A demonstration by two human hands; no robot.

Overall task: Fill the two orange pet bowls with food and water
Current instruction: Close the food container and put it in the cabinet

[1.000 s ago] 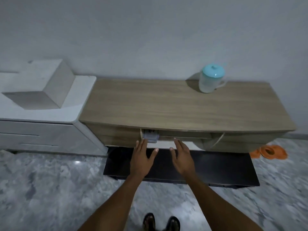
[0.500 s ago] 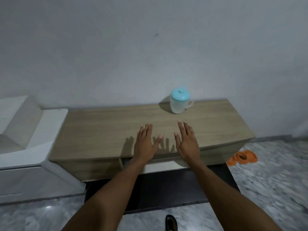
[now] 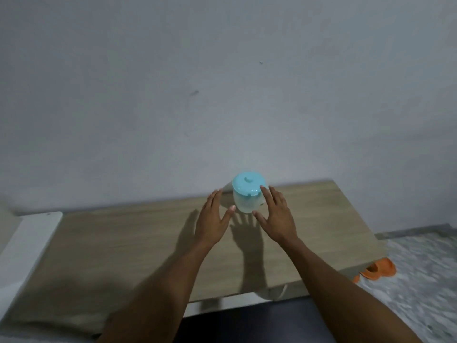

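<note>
- Wall [image 3: 222, 82]: pale, plain, filling the upper half of view; a few small marks on it.
- Cabinet top [image 3: 123, 248]: light wood grain, running left to right against the wall; hand shadows cast on it below the jug.
- White unit [image 3: 27, 243]: butted against the cabinet's left end, only partly in frame.
- Floor [image 3: 420, 280]: grey marbled, visible at right beyond the cabinet's end; blurred.
- Dark lower shelf or panel [image 3: 247, 320]: seen under the cabinet's front edge, between the forearms.
- Left hand [image 3: 212, 221]: released, fingers spread, palm down over the cabinet top, just left of the jug; thumb tip close to the jug's lower left side, contact not clear.
- Right hand [image 3: 277, 216]: released, fingers spread, just right of the jug; index fingertip at the edge of the lid, overlapping it in view; grip not closed around anything.
- Jug [image 3: 247, 203]: translucent white, upright, at the back of the cabinet top near the wall, sitting between the two hands.
- Lid [image 3: 248, 186]: teal, seated on the jug.
- Orange bowls [image 3: 378, 268]: on the floor at the cabinet's right end, partly hidden by the cabinet edge; contents not discernible.
</note>
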